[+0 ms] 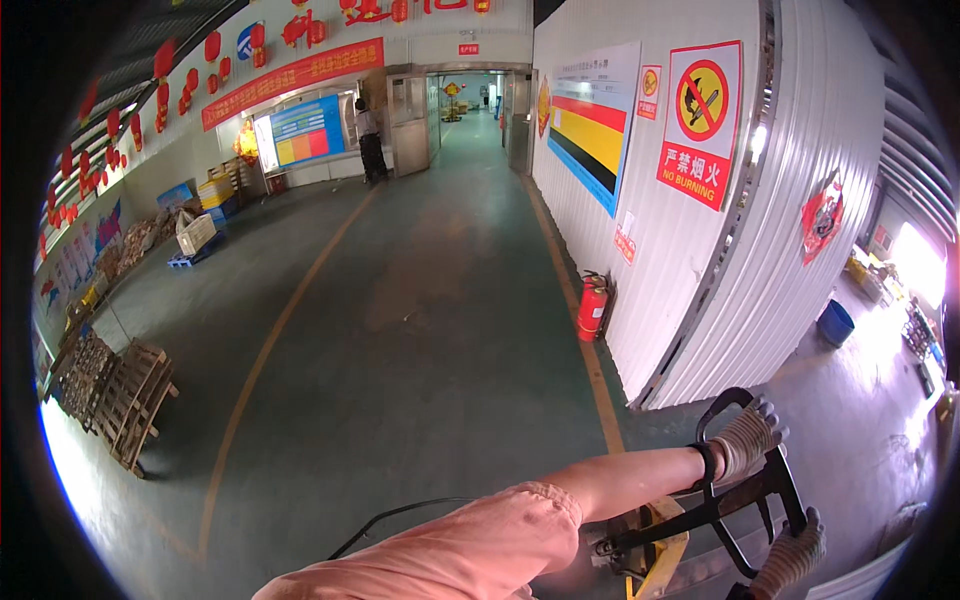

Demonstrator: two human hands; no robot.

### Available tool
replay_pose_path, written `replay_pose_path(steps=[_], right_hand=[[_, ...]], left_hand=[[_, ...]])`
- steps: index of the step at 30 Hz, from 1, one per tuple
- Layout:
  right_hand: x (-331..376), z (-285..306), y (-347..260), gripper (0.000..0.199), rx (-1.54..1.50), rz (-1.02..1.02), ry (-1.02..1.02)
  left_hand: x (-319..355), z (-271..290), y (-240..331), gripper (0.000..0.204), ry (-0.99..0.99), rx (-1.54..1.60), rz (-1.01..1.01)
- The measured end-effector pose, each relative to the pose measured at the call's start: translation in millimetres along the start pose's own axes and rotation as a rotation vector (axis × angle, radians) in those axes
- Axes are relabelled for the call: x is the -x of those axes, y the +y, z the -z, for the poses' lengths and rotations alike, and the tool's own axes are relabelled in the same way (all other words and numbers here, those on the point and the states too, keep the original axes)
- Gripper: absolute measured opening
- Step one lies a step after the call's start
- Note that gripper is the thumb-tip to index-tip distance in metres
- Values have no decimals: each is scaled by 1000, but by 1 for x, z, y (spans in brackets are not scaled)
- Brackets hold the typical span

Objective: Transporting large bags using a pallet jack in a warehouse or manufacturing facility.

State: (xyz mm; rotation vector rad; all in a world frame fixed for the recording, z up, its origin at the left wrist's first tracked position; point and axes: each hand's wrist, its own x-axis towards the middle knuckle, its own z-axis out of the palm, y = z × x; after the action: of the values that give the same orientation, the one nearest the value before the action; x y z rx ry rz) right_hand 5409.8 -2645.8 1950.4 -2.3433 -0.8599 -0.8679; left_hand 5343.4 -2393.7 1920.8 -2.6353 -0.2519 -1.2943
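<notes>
Head view. Your left hand (pixel 748 436), in a knit work glove, is closed around the upper left bend of the black loop handle (pixel 728 400) of a pallet jack (pixel 655 545). Your bare forearm and a salmon-pink sleeve (pixel 470 555) run up to that hand from the lower edge. Your right hand (pixel 792 555), gloved the same way, sits at the lower right end of the handle with its fingers curled toward the bar; whether this grip is fully closed cannot be told, since the hand lies at the dark rim of the picture. The handle stands low and right in the view, tilted, with its black shaft running down and left to the jack's yellow body just beside your sleeve.

A green floor (pixel 420 330) with yellow lines stretches ahead. To your right stands a white corrugated wall (pixel 800 230) bearing a red prohibition sign (pixel 700 120) and a striped board (pixel 595 135). A red fire extinguisher (pixel 592 308) stands against the foot of that wall, well apart from the handle. A blue bin (pixel 834 323) stands farther right. Wooden pallets (pixel 130 400) lean at the left edge of the floor, with stacked crates (pixel 196 235) beyond them. A person (pixel 370 145) stands far off beside a coloured screen (pixel 307 130). Red lanterns (pixel 160 90) hang along the upper left wall.
</notes>
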Motion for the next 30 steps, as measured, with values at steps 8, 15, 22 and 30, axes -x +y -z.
replay_pose_path(steps=[8,15,22,30], right_hand=[[-3,-12,15,36,10,95,73],[-3,-20,25,41,117,110,70],[2,-27,28,43,153,87,49],[-8,-31,15,39,262,67,87]], left_hand=[[-5,44,-4,64,-209,96,-37],[-29,73,-28,56,-437,172,-169],[-56,70,-54,27,-651,192,-240],[-52,40,-80,65,-279,250,-333]])
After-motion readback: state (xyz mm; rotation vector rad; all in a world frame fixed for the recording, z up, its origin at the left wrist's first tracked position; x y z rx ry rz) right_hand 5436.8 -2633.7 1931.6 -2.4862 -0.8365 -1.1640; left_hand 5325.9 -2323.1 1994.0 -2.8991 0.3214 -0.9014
